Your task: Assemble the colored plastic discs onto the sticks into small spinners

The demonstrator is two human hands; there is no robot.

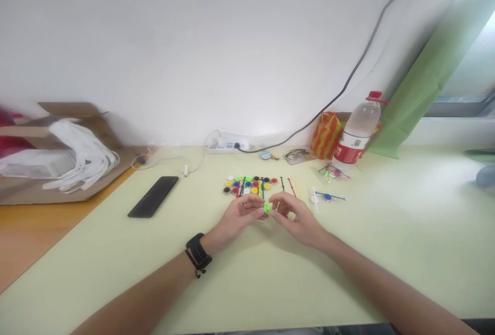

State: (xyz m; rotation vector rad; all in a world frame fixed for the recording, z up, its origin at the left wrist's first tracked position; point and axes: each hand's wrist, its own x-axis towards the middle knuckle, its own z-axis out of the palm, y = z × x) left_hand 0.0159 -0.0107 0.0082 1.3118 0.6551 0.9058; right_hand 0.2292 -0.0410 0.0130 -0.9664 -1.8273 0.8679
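Your watch sits nearest; ahead, your left hand and right hand pinch a green piece between closed fingertips, just before the coloured discs; phone left, bottle right.

Between my hands I see a glossy green plastic piece. Beyond them lie shiny plastic discs; the table underneath looks matt and smooth.

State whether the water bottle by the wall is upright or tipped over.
Upright: the water bottle stands on its base, red cap on top, on the table.
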